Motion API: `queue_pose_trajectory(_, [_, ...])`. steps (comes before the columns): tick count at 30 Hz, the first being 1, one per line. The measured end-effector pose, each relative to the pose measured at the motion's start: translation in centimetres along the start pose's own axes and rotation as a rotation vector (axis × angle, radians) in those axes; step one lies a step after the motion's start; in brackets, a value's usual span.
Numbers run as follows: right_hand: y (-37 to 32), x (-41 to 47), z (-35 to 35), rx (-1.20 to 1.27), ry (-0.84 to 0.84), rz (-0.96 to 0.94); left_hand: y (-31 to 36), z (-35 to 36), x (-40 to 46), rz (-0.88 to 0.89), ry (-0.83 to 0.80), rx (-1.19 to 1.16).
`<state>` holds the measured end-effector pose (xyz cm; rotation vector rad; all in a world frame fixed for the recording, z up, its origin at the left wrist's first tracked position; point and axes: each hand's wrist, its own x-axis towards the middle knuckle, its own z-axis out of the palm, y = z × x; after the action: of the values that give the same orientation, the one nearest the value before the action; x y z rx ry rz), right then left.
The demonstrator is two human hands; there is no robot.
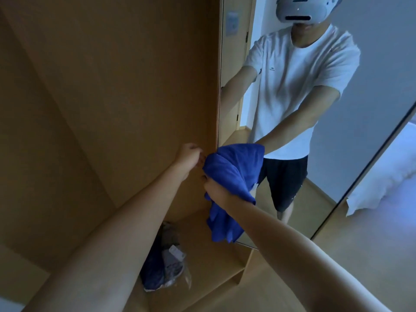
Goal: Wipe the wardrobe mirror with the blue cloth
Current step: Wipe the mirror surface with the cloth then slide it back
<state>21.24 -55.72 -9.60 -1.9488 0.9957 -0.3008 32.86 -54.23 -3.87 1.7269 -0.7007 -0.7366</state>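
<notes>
From the head view, the right hand [215, 186] clenches a bunched blue cloth [229, 176], its fingers curled into the fabric, and holds it against the left edge of the wardrobe mirror [371, 86]. Part of the cloth spreads up over the glass near the mirror's edge, and the rest hangs down below the fist in loose folds. The left hand [190, 154] reaches to the wooden wardrobe panel [112, 86] just left of the mirror's edge, fingers curled toward the edge, close beside the cloth; whether it grips the edge I cannot tell. The mirror is a tall door standing open at an angle, and it reflects a person in a white T-shirt and dark shorts with a headset worn on the head. On the wardrobe's lower shelf [202, 244], below the arms, lies a clear plastic bag [166, 264] with dark items inside. To the far right, past the mirror, a white bed [387, 176] shows.
</notes>
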Motion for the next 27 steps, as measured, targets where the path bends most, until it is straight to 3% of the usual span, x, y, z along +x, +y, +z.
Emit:
queue_pose_trajectory(7, [6.1, -0.1, 2.6, -0.173, -0.159, 0.134, -2.2, 1.4, -0.1, -0.026, -0.042, 0.044])
queue_pose_trajectory(11, [9.3, 0.1, 3.1, -0.059, -0.130, 0.229, -3.6, 1.6, -0.3, -0.023, -0.068, 0.092])
queue_pose_trajectory(17, [13.2, -2.5, 1.9, -0.154, -0.122, 0.306, -5.6, 2.2, -1.3, -0.056, -0.081, 0.152])
queue_pose_trajectory(22, [17.1, -5.7, 0.2, -0.447, -0.145, 0.232, -7.3, 3.0, -2.8, -0.093, -0.093, 0.168])
queue_pose_trajectory(27, [17.1, -9.4, -2.3, -0.691, -0.040, 0.027, -7.6, 4.6, -4.1, -0.114, -0.100, 0.186])
